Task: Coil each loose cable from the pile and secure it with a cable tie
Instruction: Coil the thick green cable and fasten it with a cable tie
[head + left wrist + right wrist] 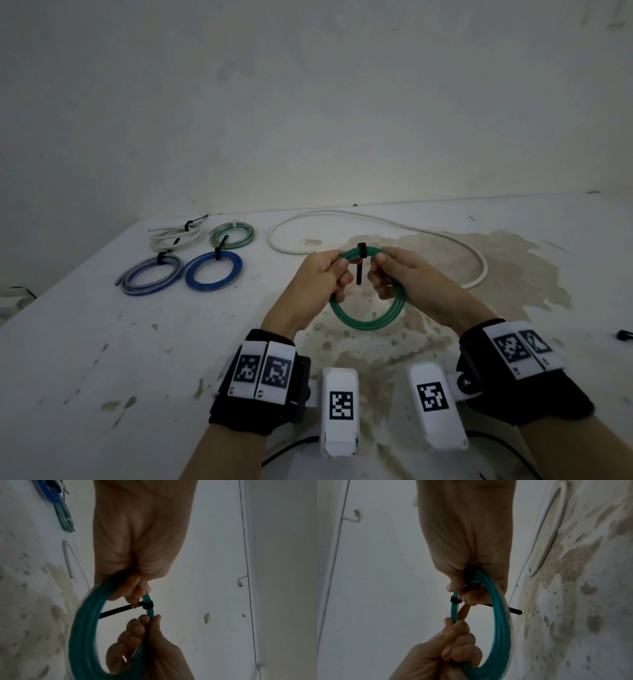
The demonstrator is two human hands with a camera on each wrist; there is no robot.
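Note:
A green cable coil is held upright above the table, between both hands. My left hand grips its upper left part, fingers curled round the strands. My right hand grips the upper right part the same way. A black cable tie wraps the top of the coil between the two hands, and its tail hangs down inside the ring. In the left wrist view, a left fingertip lies on the tie's tail beside the tie's head. In the right wrist view, the tail sticks out past the coil.
A long loose white cable curves over the table behind the hands. At the back left lie tied coils: white, pale green, blue-grey and blue. A small black item lies at the right edge.

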